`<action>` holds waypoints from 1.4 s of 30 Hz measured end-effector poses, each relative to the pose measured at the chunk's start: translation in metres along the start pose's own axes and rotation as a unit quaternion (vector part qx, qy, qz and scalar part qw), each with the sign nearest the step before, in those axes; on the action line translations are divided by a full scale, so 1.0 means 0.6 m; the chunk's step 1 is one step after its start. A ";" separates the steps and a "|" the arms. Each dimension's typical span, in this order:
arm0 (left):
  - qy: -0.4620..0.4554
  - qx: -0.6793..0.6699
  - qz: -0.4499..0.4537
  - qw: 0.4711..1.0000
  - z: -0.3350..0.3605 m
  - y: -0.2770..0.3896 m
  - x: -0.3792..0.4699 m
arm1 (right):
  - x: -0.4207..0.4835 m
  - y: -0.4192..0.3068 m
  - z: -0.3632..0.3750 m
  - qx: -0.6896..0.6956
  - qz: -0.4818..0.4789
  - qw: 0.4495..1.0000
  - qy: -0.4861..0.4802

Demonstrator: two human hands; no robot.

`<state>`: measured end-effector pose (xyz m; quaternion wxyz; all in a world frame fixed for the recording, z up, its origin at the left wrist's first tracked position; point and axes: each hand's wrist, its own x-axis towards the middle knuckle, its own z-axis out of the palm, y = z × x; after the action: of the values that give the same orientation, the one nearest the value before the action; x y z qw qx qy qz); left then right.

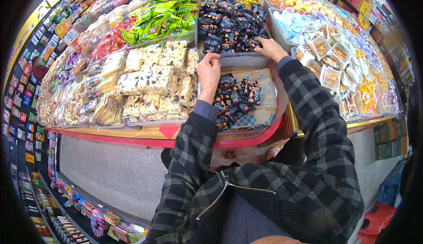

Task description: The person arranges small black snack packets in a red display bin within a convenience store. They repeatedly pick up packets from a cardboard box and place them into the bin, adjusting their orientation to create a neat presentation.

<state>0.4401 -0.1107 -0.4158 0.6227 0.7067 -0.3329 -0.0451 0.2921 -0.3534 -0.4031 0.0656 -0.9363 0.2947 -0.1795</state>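
Two bare hands reach over a clear plastic bin heaped with small black wrapped snack packets. My left hand is at the bin's front left corner, fingers bent against the rim. On the opposite side my right hand lies at the right edge, with thumb and forefinger apart beside the packets. Whether either hand grips the rim cannot be made out. Just in front, a lower compartment lined with printed brown cardboard holds more loose black packets, mostly on its left.
Wrapped nougat-like blocks stand left, with green packets behind. Boxed small cakes and jelly cups fill bins on the right. A red-edged counter rim runs before me. One packet lies on the floor.
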 end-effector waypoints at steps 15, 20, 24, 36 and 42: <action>-0.011 0.014 0.006 1.000 0.001 -0.015 0.004 | 0.043 -0.006 -0.047 0.174 0.092 0.978 0.076; -0.008 0.017 -0.006 1.000 -0.016 -0.025 -0.001 | 0.022 -0.024 -0.089 0.452 0.086 0.876 -0.146; -0.029 -0.011 -0.004 1.000 0.010 0.007 -0.004 | 0.025 0.069 -0.054 0.075 0.011 0.997 0.011; -0.038 0.043 -0.010 0.998 -0.003 -0.010 -0.006 | 0.031 -0.003 0.006 -0.162 -0.033 0.983 0.073; -0.058 0.055 0.009 0.997 0.014 -0.001 -0.003 | 0.053 0.030 0.018 -0.155 -0.084 0.975 0.135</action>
<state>0.4349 -0.1165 -0.4188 0.5627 0.7334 -0.3764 -0.0619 0.3106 -0.3862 -0.4081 -0.1360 -0.9236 0.2451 -0.2617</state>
